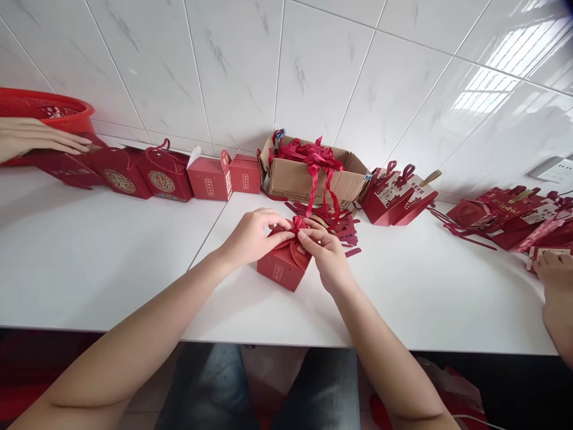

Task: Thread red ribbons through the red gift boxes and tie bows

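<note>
A small red gift box (282, 267) stands on the white table in front of me, its rounded flaps folded together on top. A red ribbon (298, 223) is gathered in a knot or bow at the top of the box. My left hand (255, 234) pinches the ribbon from the left, thumb and fingers pressed together. From the right, my right hand (323, 246) pinches the ribbon beside the knot. My fingers partly hide the ribbon and the box's top.
Behind the box, a cardboard carton (308, 179) holds red ribbons, with flat dark-red strips (342, 230) before it. Red boxes (168, 176) line the wall at left; more boxes (398, 194) stand right. Other people's hands show at the left (40, 140) and right edges (555, 278).
</note>
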A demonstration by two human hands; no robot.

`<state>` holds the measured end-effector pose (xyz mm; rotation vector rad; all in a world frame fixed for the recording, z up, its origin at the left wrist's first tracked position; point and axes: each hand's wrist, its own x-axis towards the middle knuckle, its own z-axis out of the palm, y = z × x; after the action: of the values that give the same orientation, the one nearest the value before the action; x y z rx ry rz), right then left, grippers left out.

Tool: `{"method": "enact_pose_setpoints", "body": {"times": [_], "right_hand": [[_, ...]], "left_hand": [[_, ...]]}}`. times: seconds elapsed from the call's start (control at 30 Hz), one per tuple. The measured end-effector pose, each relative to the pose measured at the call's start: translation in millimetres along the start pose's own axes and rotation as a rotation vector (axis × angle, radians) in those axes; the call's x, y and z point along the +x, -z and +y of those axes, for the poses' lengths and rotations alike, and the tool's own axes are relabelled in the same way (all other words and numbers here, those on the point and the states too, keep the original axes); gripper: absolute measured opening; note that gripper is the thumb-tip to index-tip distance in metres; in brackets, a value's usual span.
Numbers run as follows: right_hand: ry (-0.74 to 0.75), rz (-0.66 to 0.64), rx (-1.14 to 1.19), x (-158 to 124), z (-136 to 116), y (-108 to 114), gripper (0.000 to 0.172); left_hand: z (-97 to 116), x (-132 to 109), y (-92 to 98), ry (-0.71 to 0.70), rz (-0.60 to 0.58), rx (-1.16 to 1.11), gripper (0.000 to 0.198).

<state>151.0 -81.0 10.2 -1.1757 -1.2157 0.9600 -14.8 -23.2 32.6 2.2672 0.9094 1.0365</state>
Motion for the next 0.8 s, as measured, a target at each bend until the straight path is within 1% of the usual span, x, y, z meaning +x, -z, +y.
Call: {"method": "enact_pose_setpoints", "body": {"times": [0.1,0.2,0.27,0.33,0.4,0.53,0.67,0.73,0.77,0.8], "right_hand": [[-0.008,-0.056,-0.057,-1,-2,3,0.023],[-0.027,-0.089,-0.047,0,-5,8,0.028],[-0.036,-0.097,-0.024,2,-4,11,0.03],[-0.018,-0.077,-0.027,4,-2,13,0.029],[0.045,-0.024,-0.091,7,2,15,0.028],[0.226,0.016,-0.371,12,8,20,0.029],[0.396,0.093,-0.58,13,7,28,0.013],[0.502,0.066,-0.645,10,3,34,0.007],[0.544,0.022,-0.659,8,1,37,0.011],[0.57,-0.032,-0.661,6,-1,40,0.022]], "left_hand": [[-7,6,3.3,0.023,-0.023,-0.029,0.017],[-11,10,5.8,0.027,-0.043,-0.043,0.017],[-11,11,6.2,0.023,-0.046,-0.038,0.017],[-10,10,6.2,0.022,-0.05,-0.036,0.017],[-9,9,5.9,0.028,-0.057,-0.038,0.015],[-10,6,4.6,0.03,-0.051,-0.065,0.012],[-12,5,2.1,0.039,-0.035,-0.103,0.012],[-12,4,1.3,0.069,-0.044,-0.127,0.012],[-12,4,1.1,0.086,-0.053,-0.141,0.012],[-12,4,1.0,0.1,-0.064,-0.159,0.012]]}}
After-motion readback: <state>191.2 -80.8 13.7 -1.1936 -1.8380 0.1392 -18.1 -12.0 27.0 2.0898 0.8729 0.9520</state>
